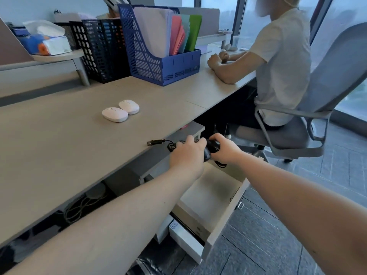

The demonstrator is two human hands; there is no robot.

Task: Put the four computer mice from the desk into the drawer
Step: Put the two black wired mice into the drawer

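Note:
Two white mice lie side by side on the desk point(59, 135): one nearer me point(114, 114), one just behind it point(129, 106). Past the desk's front edge, above the open drawer point(224, 221), my left hand point(187, 153) and my right hand point(226, 148) each grip a black wired mouse. The left one point(206, 155) peeks out dark under my fingers, the right one point(213, 145) shows between thumb and fingers. Their cables are tangled; one USB plug point(154, 142) still lies on the desk edge. The drawer's inside looks pale and bare.
A blue file rack point(158, 62) and a black mesh organiser point(99, 50) stand at the back of the desk, a tissue box point(47, 43) on a shelf at left. Another person sits in a grey chair point(327, 96) to the right, arms on the desk.

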